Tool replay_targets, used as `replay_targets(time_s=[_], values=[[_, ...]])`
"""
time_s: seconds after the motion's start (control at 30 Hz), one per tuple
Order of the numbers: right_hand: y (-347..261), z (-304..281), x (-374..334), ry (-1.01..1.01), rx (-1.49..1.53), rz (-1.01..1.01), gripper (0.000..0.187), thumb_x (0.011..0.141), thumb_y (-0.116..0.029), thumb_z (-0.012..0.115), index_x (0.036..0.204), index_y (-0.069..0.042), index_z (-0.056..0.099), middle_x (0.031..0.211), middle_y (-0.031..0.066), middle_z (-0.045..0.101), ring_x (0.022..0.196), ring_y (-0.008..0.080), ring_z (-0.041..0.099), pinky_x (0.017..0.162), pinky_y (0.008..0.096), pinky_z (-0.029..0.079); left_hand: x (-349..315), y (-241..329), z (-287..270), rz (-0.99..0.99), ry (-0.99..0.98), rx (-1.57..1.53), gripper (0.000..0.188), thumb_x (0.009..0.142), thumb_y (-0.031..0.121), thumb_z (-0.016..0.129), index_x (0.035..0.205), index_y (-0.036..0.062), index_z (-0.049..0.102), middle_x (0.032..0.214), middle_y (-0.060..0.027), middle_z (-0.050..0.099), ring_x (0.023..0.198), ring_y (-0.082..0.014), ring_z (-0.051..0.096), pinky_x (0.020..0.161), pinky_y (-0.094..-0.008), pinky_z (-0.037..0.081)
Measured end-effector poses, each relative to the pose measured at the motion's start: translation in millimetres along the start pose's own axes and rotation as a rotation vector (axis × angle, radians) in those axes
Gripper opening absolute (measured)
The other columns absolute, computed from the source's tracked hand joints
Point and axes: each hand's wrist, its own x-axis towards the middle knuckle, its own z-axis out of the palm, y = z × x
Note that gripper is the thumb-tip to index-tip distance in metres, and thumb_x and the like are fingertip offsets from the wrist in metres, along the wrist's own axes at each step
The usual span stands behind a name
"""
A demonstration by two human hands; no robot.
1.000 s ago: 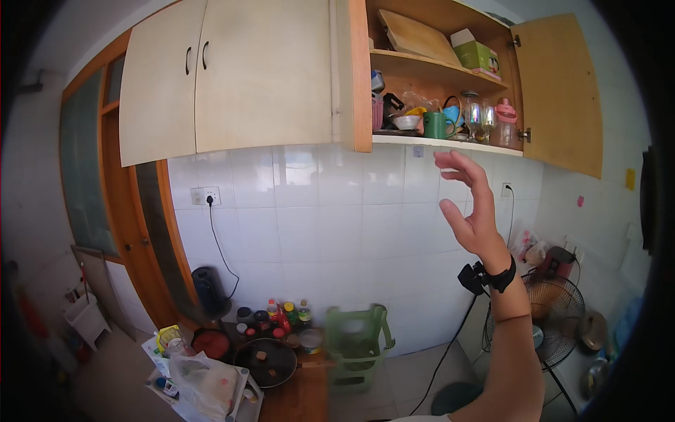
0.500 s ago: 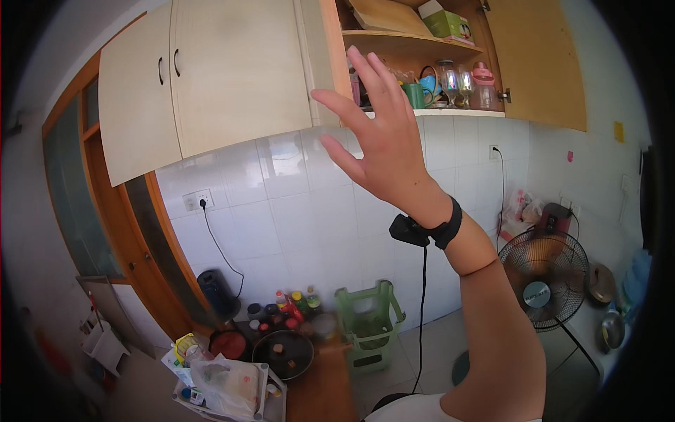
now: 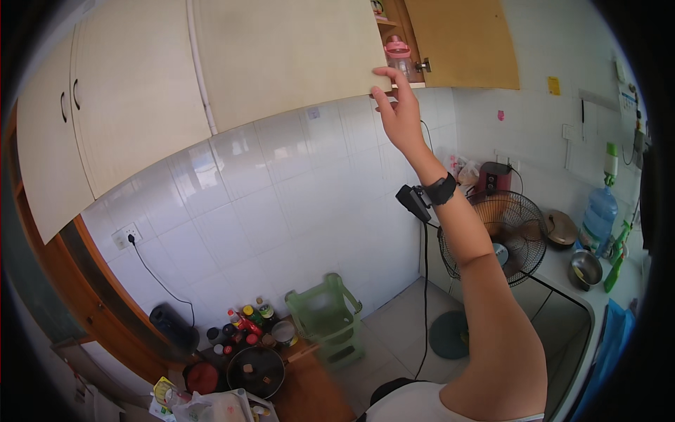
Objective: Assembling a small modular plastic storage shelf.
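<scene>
My right hand (image 3: 401, 116) reaches up to the lower right corner of a cream cabinet door (image 3: 288, 60). Its fingers are bent around that corner, with index finger and thumb against the edge. This door covers most of the wall cabinet's opening. Through the gap beside it shows a clear bottle with a pink lid (image 3: 398, 53) on the shelf. Further right, the other door (image 3: 464, 42) stands swung out, its wooden inner side showing. A black strap with a small device (image 3: 415, 202) and a cable is on my right wrist. My left hand is out of view.
Below right stands a black fan (image 3: 524, 243) near a counter with a metal bowl (image 3: 585, 269) and a blue water jug (image 3: 598, 218). Lower left are a lidded pan (image 3: 256, 373), several bottles (image 3: 246, 320) and a green plastic rack (image 3: 327, 316).
The door has swung across the cabinet, hiding most of the shelves' cups and glasses. My right hand has gone from spread fingers to the door's corner. The view has shifted right.
</scene>
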Motion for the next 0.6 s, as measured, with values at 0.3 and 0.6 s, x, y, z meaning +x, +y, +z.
replay_targets(time_s=[0.3, 0.6], values=[[129, -26, 7, -0.216, 0.115, 0.466, 0.044, 0.081, -0.010, 0.060, 0.122, -0.005, 0.043, 0.121, 0.0152, 0.050, 0.081, 0.0178, 0.063, 0.059, 0.0293, 0.053, 34, 22, 23, -0.014, -0.020, 0.051, 0.051, 0.080, 0.023, 0.066, 0.124, 0.0038, 0.049, 0.113, -0.0210, 0.058, 0.101, -0.0329, 0.058, 0.086, -0.0434, 0.045], [307, -149, 7, 0.328, -0.023, 0.578, 0.078, 0.076, -0.009, 0.061, 0.138, 0.005, 0.017, 0.130, 0.0211, 0.042, 0.093, 0.0258, 0.060, 0.063, 0.0348, 0.056, 51, 34, 49, -0.133, 0.027, 0.125, 0.052, 0.079, 0.024, 0.067, 0.124, 0.0041, 0.048, 0.113, -0.0214, 0.058, 0.102, -0.0335, 0.057, 0.087, -0.0440, 0.045]])
